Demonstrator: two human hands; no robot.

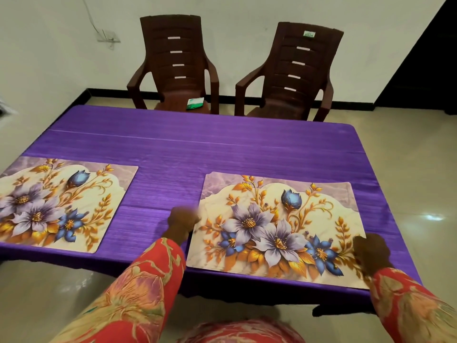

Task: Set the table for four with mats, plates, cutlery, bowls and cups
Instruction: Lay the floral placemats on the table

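Along the near edge of the desk [222, 149], two of four mats are down.
One mat [59, 204] lies at the near left corner; the second mat [279, 226] lies toward the near right corner, the left hand [183, 220] blurred at its left edge, grip unclear, the right hand [371, 251] pressing its right edge. Two mats, plates, cutlery, bowls and cups remain, none in view.

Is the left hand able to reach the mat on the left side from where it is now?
Probably yes. The left hand is at the right mat's left edge, and only bare purple cloth separates it from the left mat.
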